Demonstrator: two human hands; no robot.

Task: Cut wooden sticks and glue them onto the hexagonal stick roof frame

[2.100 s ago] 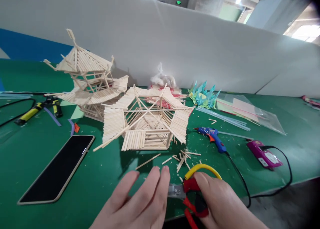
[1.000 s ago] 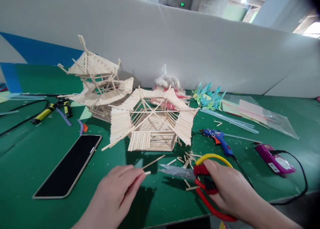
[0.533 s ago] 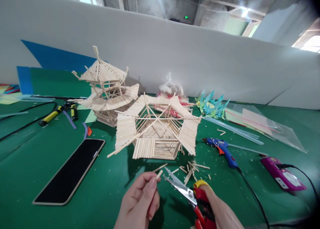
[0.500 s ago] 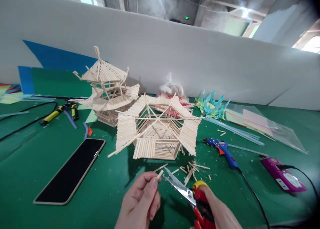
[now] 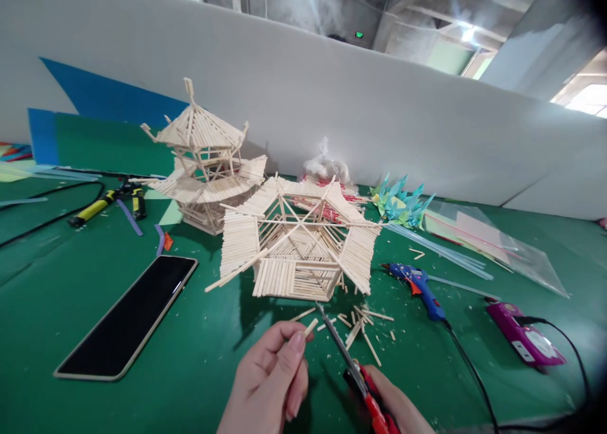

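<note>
Between thumb and forefinger, my left hand [image 5: 275, 374] pinches a short wooden stick [image 5: 310, 327], its tip poking out to the upper right. My right hand [image 5: 396, 396] grips red-handled scissors [image 5: 341, 348], whose blades point up and left and look nearly closed, seen edge-on. The blades lie just right of the stick, apart from it. Beyond both hands stands a partly roofed stick pavilion [image 5: 298, 244] with sticks crossing over its open middle. Cut stick pieces [image 5: 360, 323] lie scattered on the green table near the scissors.
A stick pagoda [image 5: 202, 162] stands behind left. A phone [image 5: 130, 317] lies at left, yellow-handled pliers [image 5: 107, 206] beyond it. At right are a blue glue gun [image 5: 420, 285], its cable, and a magenta device [image 5: 524, 334]. Teal paper foliage [image 5: 401, 200] and clear glue sticks [image 5: 439, 247] lie farther back.
The scissors have turned edge-on and their blades have come together from open. My left hand with the stick has shifted slightly right. Another stick piece now lies near the scissors.
</note>
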